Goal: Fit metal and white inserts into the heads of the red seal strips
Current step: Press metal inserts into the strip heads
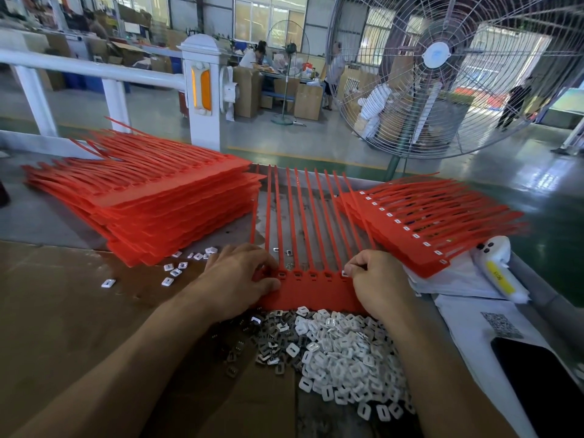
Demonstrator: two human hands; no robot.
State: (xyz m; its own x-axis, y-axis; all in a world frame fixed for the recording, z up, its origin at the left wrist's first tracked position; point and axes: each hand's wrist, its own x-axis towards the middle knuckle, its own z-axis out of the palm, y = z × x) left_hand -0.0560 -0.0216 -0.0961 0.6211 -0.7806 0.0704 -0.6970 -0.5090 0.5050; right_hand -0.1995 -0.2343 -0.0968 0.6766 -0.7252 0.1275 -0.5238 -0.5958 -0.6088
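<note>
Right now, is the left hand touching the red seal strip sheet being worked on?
Touching. The head view shows the left hand with its thumb and fingertips pressed on the left edge of the red seal strip sheet.

We see a flat sheet of joined red plastic seal strips [311,289] lying at the middle of the table, tails pointing toward the far edge, its row of square heads empty but for the rightmost. At the near edge lies a heap of small white plastic inserts [344,352], with dull grey metal inserts [268,339] on its left.
</note>
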